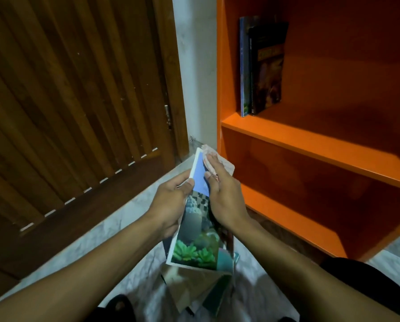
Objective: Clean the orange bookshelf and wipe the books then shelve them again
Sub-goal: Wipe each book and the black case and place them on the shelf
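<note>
Two bare forearms reach in from the bottom corners and meet over a pile of loose books point(201, 291) lying on the pale marbled floor point(129, 219). To the right stands the orange bookshelf point(315, 147), glossy, with three boards in view; two dark books point(261, 66) stand upright at the left end of its upper board, leaning against the side wall. To the left is a brown slatted wooden door point(78, 101), with a strip of white wall between it and the shelf.

The held book point(199, 219) is a thin, tall paperback with a white border, a blue upper part and a picture of green plants and grey shapes lower down. It is tilted, its top edge pointing away toward the foot of the shelf, its lower edge above the pile.

The left hand point(171, 205) grips the book's left edge, thumb curled over the cover and fingers underneath. The right hand point(219, 198) presses a pinkish cloth point(215, 159) flat against the blue part of the cover, fingers straight and together; the cloth shows past the fingertips.
</note>
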The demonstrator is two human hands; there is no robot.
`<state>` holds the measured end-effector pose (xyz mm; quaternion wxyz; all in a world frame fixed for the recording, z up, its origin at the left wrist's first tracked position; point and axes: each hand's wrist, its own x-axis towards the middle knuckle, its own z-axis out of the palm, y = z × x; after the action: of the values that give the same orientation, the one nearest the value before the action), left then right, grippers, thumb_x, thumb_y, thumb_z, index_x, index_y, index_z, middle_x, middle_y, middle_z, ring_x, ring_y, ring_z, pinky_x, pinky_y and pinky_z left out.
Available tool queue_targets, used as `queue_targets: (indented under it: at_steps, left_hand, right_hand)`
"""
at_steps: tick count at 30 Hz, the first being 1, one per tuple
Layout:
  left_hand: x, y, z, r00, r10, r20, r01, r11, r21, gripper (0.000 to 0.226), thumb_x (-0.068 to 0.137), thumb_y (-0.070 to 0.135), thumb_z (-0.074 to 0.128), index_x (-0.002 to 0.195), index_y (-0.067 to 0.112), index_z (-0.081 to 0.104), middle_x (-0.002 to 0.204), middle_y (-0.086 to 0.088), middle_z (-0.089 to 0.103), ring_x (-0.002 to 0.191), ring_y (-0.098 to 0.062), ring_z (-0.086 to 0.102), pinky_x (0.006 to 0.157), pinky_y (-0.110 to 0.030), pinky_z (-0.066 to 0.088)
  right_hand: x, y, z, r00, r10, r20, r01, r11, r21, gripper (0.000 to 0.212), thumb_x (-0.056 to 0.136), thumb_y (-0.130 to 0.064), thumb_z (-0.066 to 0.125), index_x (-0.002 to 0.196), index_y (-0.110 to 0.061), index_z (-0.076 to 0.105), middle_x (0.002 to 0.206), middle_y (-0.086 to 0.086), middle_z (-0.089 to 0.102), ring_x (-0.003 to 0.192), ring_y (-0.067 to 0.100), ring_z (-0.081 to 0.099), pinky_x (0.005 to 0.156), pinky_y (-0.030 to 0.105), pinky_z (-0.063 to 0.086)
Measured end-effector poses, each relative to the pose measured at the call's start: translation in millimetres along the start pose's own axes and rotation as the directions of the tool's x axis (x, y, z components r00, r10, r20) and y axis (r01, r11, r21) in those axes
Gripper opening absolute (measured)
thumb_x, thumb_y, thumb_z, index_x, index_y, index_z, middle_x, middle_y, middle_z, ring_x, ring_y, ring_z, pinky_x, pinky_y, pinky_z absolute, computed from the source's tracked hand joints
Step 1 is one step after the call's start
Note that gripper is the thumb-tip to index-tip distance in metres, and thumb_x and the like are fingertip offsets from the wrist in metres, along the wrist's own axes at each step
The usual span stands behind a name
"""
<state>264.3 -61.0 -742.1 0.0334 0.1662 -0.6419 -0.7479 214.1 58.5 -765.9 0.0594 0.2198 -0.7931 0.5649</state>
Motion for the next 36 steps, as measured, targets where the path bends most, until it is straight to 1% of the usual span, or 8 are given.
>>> queue_targets:
  at_steps: [7,17,20,22,25,28,32,36]
  left_hand:
    - [28,12,-23,0.967,-0.097,-0.235,0.034,0.965,-0.26,0.03,0.107,0.016,0.042,0.122,0.021,0.067,0.11,-0.013,0.075,0.096,-0.037,0.074,0.088,-0.057,0.057]
    - [60,26,-76,0.885,0.011,-0.466,-0.146,0.956,-0.256,0.032,0.107,0.023,0.041,0.127,0.031,0.065,0.116,-0.003,0.074,0.107,-0.033,0.07,0.093,-0.062,0.051]
    - [61,25,-81,0.882,0.069,-0.466,-0.185,0.961,-0.208,0.032,0.106,0.023,0.043,0.129,0.03,0.063,0.116,0.0,0.075,0.111,-0.032,0.068,0.093,-0.06,0.052]
    - [60,25,-82,0.887,0.119,-0.446,-0.22,0.959,-0.18,0.032,0.106,0.023,0.045,0.131,0.029,0.063,0.117,0.0,0.074,0.111,-0.034,0.069,0.092,-0.062,0.052]
    - [52,30,-77,0.896,0.21,-0.391,-0.266,0.959,-0.094,0.029,0.106,0.023,0.046,0.123,0.032,0.067,0.118,0.001,0.074,0.109,-0.03,0.07,0.091,-0.061,0.054]
    - [40,36,-69,0.908,0.298,-0.294,-0.311,0.95,0.003,0.03,0.106,0.021,0.046,0.127,0.031,0.065,0.118,0.002,0.074,0.107,-0.023,0.071,0.087,-0.048,0.059]
    - [31,40,-57,0.915,0.383,-0.129,-0.376,0.923,0.081,0.035,0.106,0.013,0.045,0.137,0.019,0.059,0.116,0.003,0.075,0.104,-0.013,0.072,0.077,-0.026,0.06]
    - [19,47,-46,0.896,0.443,-0.016,-0.437,0.889,0.141,0.032,0.105,0.011,0.044,0.129,0.023,0.063,0.114,0.01,0.075,0.107,-0.006,0.069,0.083,-0.02,0.055]
  right_hand:
    - [-30,15,27,0.959,-0.131,0.253,0.156,0.984,-0.082,0.058,0.1,-0.008,0.051,0.149,-0.036,0.039,0.16,-0.015,0.03,0.15,0.002,0.014,0.123,0.047,0.022]
    - [-52,10,26,0.811,-0.371,0.453,0.427,0.904,-0.024,0.031,0.096,0.0,0.049,0.117,-0.013,0.067,0.123,0.007,0.067,0.117,0.014,0.051,0.104,0.01,0.029]
    - [-47,14,23,0.811,-0.245,0.531,0.325,0.944,-0.062,0.028,0.099,-0.005,0.047,0.117,-0.017,0.064,0.117,0.002,0.066,0.107,0.013,0.057,0.093,0.027,0.046]
    - [-41,18,18,0.857,-0.153,0.493,0.225,0.97,-0.09,0.025,0.1,-0.005,0.047,0.114,-0.017,0.063,0.104,-0.004,0.067,0.094,-0.002,0.058,0.08,0.02,0.047]
    - [-29,20,7,0.948,-0.02,0.319,0.063,0.99,-0.124,0.013,0.104,-0.019,0.045,0.112,-0.018,0.056,0.091,-0.006,0.061,0.078,0.001,0.055,0.062,0.023,0.038]
    - [-15,16,-9,0.975,0.192,0.111,-0.192,0.981,-0.01,0.024,0.102,-0.032,0.053,0.123,-0.022,0.046,0.111,0.004,0.058,0.072,0.016,0.054,0.056,0.027,0.035]
    - [-2,18,-28,0.909,0.383,0.164,-0.398,0.915,0.07,0.06,0.095,-0.045,0.06,0.146,-0.02,0.039,0.149,0.003,0.042,0.129,0.029,0.049,0.095,0.04,0.046]
    - [-1,18,-30,0.93,0.306,0.202,-0.327,0.942,0.08,0.027,0.099,-0.032,0.059,0.093,-0.01,0.044,0.087,0.02,0.037,0.068,0.025,0.032,0.06,0.029,0.03]
